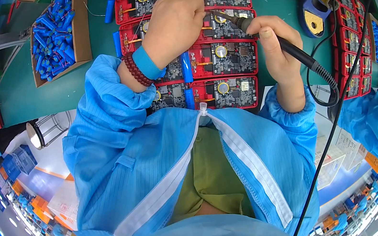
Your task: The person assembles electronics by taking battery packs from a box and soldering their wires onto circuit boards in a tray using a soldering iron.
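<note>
"Green worktop (13, 98) underneath; how are the hands posed?"

"Left hand (175, 24) arches palm-down over red-cased circuit boards (236, 55), fingers bent; I can't tell whether they pinch anything. Right hand (279, 65) clamps a soldering iron (300, 54), its tip angled leftward beside those fingers."

"Any open room?"

"Bare strips separate the boards from the sponge stand (310, 8) and the cardboard box (81, 30)."

"Labels?"

"One pale square (245, 86) on a board; too small to read."
</note>
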`<state>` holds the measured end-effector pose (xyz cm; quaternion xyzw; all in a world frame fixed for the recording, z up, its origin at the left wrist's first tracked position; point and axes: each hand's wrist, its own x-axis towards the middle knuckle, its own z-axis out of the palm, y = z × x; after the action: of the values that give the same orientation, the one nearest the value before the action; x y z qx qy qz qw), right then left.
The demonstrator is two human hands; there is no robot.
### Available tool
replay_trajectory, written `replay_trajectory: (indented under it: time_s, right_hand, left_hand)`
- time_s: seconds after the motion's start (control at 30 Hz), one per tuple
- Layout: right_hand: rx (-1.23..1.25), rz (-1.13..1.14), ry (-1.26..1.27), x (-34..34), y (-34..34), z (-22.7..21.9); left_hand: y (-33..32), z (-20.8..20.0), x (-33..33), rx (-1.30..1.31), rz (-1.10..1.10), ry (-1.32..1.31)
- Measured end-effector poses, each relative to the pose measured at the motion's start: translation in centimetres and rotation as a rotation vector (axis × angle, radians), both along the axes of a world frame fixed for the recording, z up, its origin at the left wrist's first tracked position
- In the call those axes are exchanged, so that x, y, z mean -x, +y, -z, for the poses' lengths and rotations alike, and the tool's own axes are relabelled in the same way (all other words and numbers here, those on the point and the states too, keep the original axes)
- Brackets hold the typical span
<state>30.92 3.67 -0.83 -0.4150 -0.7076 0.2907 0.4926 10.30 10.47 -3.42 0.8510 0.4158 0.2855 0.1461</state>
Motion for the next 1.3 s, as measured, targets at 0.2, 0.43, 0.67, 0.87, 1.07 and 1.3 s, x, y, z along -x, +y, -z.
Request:
replay_trajectory:
  time_s: [0.2, 0.43, 0.67, 0.87, 1.07, 1.3]
  right_hand:
    - [0.008, 0.018, 0.003, 0.1, -0.4, -0.4]
    - [0.012, 0.065, 0.090, -0.5, -1.5, -0.9]
    - [-0.098, 0.095, 0.108, -0.5, -2.1, -1.2]
    - [-0.233, 0.166, 0.159, -0.2, -2.3, -1.6]
    - [-0.176, 0.267, 0.073, -0.7, -3.2, -2.1]
    - [-0.197, 0.329, 0.238, -1.1, -4.1, -1.8]
  left_hand:
    - [-0.1, 0.1, 0.1, -0.011, 0.002, 0.001]
    - [-0.2, 0.2, 0.0, -0.007, 0.000, 0.008]
    - [-0.1, 0.3, 0.0, -0.018, 0.009, 0.014]
    - [0.2, 0.8, 0.2, -0.103, 0.018, -0.017]
    - [-0.4, 0.3, 0.3, -0.088, -0.052, 0.056]
    - [-2.4, -4.0, 3.1, -0.204, -0.116, -0.105]
